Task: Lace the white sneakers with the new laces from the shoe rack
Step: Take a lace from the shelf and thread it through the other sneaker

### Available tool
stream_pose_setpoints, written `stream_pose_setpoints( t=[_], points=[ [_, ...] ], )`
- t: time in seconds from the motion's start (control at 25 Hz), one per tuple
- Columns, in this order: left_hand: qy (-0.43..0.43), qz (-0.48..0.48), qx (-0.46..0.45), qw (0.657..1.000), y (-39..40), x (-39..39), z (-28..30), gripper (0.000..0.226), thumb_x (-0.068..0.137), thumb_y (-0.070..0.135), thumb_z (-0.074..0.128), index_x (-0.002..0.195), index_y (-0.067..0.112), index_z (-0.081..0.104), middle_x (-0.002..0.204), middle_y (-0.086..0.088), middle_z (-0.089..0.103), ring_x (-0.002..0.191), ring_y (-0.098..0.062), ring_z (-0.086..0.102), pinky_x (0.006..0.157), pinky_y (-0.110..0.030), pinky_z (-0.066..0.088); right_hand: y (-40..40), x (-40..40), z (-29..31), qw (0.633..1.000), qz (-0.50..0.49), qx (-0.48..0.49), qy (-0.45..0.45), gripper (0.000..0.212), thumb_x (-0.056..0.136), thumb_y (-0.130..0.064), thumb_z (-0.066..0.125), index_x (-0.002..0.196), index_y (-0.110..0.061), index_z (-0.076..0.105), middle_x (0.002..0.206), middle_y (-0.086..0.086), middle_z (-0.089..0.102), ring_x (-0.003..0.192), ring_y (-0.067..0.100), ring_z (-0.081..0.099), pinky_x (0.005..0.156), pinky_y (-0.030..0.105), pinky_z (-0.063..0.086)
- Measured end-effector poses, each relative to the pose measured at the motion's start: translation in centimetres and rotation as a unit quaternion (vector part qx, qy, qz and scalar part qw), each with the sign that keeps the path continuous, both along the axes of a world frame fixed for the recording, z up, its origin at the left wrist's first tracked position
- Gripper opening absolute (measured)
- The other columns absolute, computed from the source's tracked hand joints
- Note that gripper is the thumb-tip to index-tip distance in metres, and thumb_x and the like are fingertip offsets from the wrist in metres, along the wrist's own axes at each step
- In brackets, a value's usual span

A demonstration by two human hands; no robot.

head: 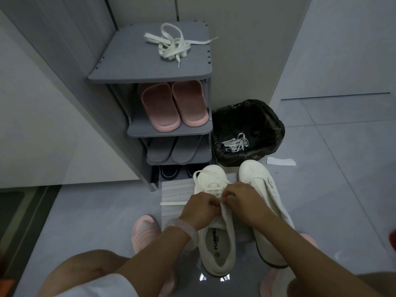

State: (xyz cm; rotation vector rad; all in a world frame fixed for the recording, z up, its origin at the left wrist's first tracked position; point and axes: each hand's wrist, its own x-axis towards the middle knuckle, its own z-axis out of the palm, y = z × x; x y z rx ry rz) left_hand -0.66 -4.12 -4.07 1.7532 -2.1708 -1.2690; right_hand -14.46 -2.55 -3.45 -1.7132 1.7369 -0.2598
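Both hands meet over the left sneaker [216, 239] of 2 on the near floor: left hand [201, 207] and right hand [243, 200] each pinch its lace [211, 181] with curled fingers. A spare lace [172, 45] lies on the far shoe rack [128, 67].

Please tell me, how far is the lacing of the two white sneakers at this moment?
Done: old laces lie in the bin, so they seem removed. In hand: the left hand and right hand pinch a lace over the left sneaker, partly laced. Left: the right sneaker shows no lace that I can see, and a loose lace waits on the shoe rack.
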Motion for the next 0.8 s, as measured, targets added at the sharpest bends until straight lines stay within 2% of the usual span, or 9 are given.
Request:
stream_pose_setpoints(
  t=[0.08,0.12,0.16,0.28,0.4,0.48,0.6,0.72,0.8],
  points=[
    [0.010,0.005,-0.017,1.000,-0.1,-0.2,-0.1,0.021,0.089,0.012,0.052,0.096,0.005,0.070,0.097,-0.013,0.068,0.092,-0.025,0.061,0.069,-0.022,0.037,0.0,-0.3,0.4,0.995,0.085,0.032,0.029,0.050,0.080,-0.037,0.060,0.127,-0.024,0.051,0.138,0.002,0.039,0.134,0.023,0.028,0.110,0.040,0.027],
    [0.016,0.006,-0.021,1.000,-0.1,-0.2,-0.1,0.021,0.089,0.011,0.052,0.095,0.003,0.070,0.095,-0.013,0.069,0.090,-0.024,0.061,0.069,-0.024,0.038,0.1,-0.4,0.6,0.992,0.108,0.049,0.044,0.058,0.080,-0.037,0.061,0.133,-0.025,0.044,0.145,0.000,0.030,0.139,0.022,0.017,0.114,0.042,0.019],
    [0.020,0.005,-0.020,1.000,-0.1,-0.2,0.0,0.022,0.088,0.011,0.051,0.094,0.003,0.070,0.093,-0.013,0.069,0.086,-0.023,0.060,0.070,-0.027,0.041,0.3,-0.3,0.8,0.992,0.104,0.056,0.051,0.060,0.079,-0.036,0.064,0.134,-0.024,0.042,0.145,0.000,0.027,0.140,0.022,0.015,0.114,0.041,0.018],
    [0.021,0.009,-0.011,1.000,-0.3,-0.1,-0.1,0.023,0.085,0.008,0.051,0.089,0.003,0.072,0.080,-0.010,0.067,0.071,-0.014,0.055,0.068,-0.030,0.046,0.2,-0.1,1.5,0.992,0.041,0.061,0.101,0.053,0.075,-0.042,0.068,0.119,-0.017,0.052,0.127,0.003,0.040,0.122,0.022,0.036,0.098,0.034,0.036],
    [0.043,0.006,0.002,0.999,-0.4,-0.2,-0.3,0.022,0.085,0.006,0.051,0.088,0.005,0.073,0.067,0.005,0.057,0.058,-0.001,0.045,0.053,-0.008,0.035,0.4,0.6,2.4,0.980,0.061,0.071,0.175,0.042,0.084,-0.042,0.058,0.112,-0.012,0.060,0.121,0.007,0.049,0.111,0.024,0.048,0.090,0.035,0.039],
    [0.057,0.018,0.013,0.998,-0.4,-0.4,-0.3,0.020,0.086,0.007,0.053,0.089,0.005,0.073,0.069,0.006,0.057,0.058,0.001,0.043,0.052,-0.006,0.032,1.3,1.6,2.4,0.975,0.078,0.059,0.201,0.038,0.092,-0.036,0.046,0.117,-0.009,0.056,0.125,0.008,0.046,0.113,0.025,0.046,0.092,0.034,0.037],
    [0.041,0.024,0.011,0.999,-0.2,-0.6,-0.6,0.019,0.087,0.011,0.053,0.081,0.008,0.071,0.062,0.007,0.053,0.060,-0.002,0.045,0.061,-0.018,0.038,2.5,2.7,1.8,0.981,0.052,0.040,0.184,0.034,0.095,-0.027,0.038,0.122,-0.011,0.050,0.131,0.007,0.039,0.119,0.024,0.039,0.096,0.034,0.033],
    [0.009,0.009,-0.008,1.000,0.1,-0.9,-0.6,0.023,0.091,0.010,0.047,0.091,0.007,0.070,0.086,-0.006,0.066,0.082,-0.018,0.059,0.075,-0.026,0.043,2.1,2.0,0.6,0.992,0.032,0.037,0.115,0.050,0.093,-0.030,0.043,0.141,-0.020,0.031,0.148,0.005,0.023,0.134,0.026,0.026,0.105,0.038,0.029],
    [0.012,0.006,-0.020,1.000,0.0,-0.8,-0.1,0.022,0.090,0.007,0.048,0.096,0.004,0.069,0.097,-0.011,0.066,0.090,-0.021,0.059,0.073,-0.018,0.039,1.5,1.0,-0.1,0.995,0.046,0.043,0.083,0.057,0.090,-0.035,0.050,0.143,-0.030,0.029,0.154,0.003,0.014,0.141,0.024,0.013,0.111,0.039,0.022]
  ],
)
